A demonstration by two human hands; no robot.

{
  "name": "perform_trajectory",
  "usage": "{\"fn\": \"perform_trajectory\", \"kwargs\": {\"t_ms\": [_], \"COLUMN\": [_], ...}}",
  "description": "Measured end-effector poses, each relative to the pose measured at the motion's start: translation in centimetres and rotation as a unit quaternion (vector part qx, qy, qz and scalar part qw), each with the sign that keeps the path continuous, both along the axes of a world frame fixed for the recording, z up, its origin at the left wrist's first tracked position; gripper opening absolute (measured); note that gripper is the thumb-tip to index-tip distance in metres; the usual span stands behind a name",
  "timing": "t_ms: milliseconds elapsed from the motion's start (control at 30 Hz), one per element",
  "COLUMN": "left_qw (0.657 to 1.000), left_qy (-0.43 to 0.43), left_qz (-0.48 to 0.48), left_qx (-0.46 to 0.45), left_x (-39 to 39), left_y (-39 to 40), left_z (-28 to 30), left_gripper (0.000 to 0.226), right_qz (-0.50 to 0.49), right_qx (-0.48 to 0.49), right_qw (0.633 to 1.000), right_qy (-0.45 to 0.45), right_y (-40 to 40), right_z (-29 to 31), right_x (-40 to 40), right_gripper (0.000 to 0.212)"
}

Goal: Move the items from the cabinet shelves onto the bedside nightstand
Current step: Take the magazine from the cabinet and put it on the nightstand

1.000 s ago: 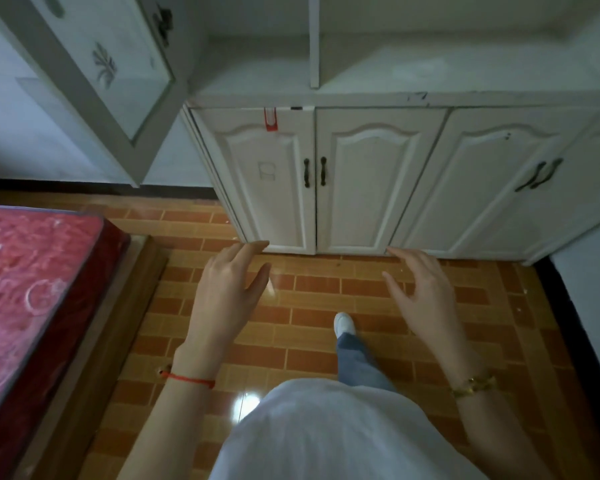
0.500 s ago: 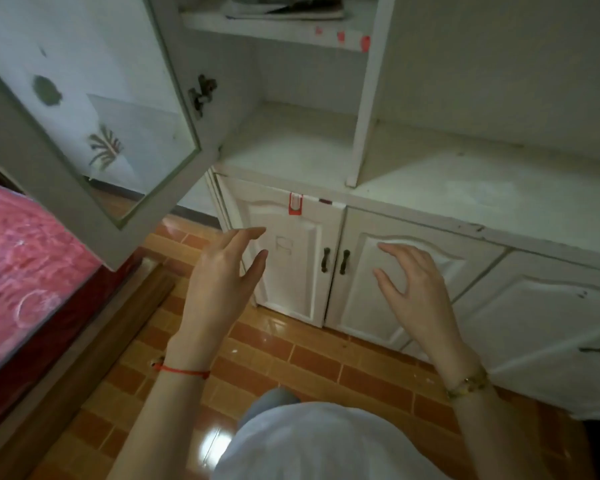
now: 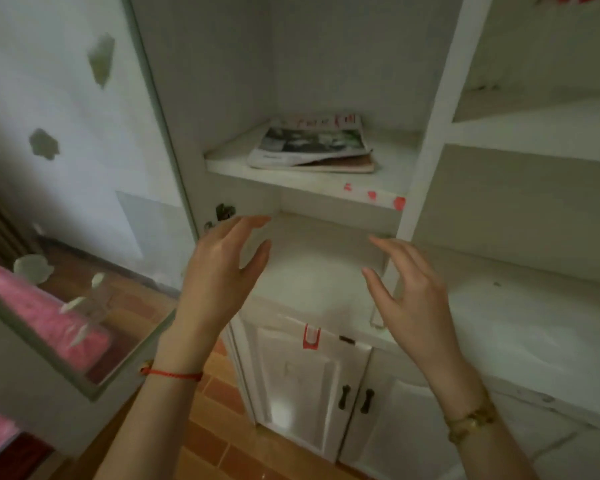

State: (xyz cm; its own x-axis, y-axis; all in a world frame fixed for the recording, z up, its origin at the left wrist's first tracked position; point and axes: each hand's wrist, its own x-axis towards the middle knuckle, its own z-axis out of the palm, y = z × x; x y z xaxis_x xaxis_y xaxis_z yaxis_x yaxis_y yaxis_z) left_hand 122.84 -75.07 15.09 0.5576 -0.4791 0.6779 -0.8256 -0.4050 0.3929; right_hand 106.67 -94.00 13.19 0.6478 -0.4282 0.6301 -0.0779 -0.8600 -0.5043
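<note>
A small stack of magazines (image 3: 312, 145) lies flat on a white cabinet shelf (image 3: 302, 183) with red stickers on its front edge. My left hand (image 3: 222, 268) and my right hand (image 3: 409, 292) are raised side by side in front of the lower shelf (image 3: 312, 268), below the magazines. Both hands have relaxed, spread fingers and hold nothing. Neither hand touches the stack.
The cabinet's glass door (image 3: 70, 188) stands open on the left, close to my left arm. A vertical divider (image 3: 430, 140) bounds the compartment on the right. Lower cabinet doors (image 3: 302, 386) with dark handles are below. A pink bed (image 3: 39, 306) shows through the glass.
The view has tilted up from the floor and lower doors to the open shelves. Both hands have risen from near the lower doors to the lower shelf, staying empty.
</note>
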Motion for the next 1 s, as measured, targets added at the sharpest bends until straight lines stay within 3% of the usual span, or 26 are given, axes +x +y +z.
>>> {"fn": "perform_trajectory", "kwargs": {"t_ms": [200, 367, 533, 767, 1000], "left_qw": [0.999, 0.999, 0.999, 0.999, 0.998], "left_qy": [-0.029, -0.015, 0.006, 0.035, 0.052], "left_qz": [-0.015, -0.032, -0.041, -0.03, -0.02], "left_qx": [-0.035, -0.028, -0.008, 0.017, -0.018], "left_x": [7.7, 12.3, 14.7, 15.7, 14.0], "left_y": [-2.7, -5.3, -7.4, -8.2, -7.3], "left_z": [5.1, 6.7, 6.4, 5.1, 4.7], "left_gripper": [0.033, 0.033, 0.033, 0.03, 0.031], "right_qz": [-0.014, -0.102, -0.191, -0.223, -0.245], "right_qx": [-0.04, -0.033, -0.011, -0.003, -0.045], "right_qw": [0.997, 0.992, 0.981, 0.96, 0.94], "right_qy": [-0.063, -0.062, 0.026, 0.17, 0.232], "right_y": [-0.7, -3.6, -6.5, -7.6, -6.1], "right_z": [5.2, 8.3, 9.4, 9.0, 9.2], "right_x": [7.0, 12.0, 15.0, 15.8, 14.7], "right_gripper": [0.039, 0.036, 0.038, 0.037, 0.037]}}
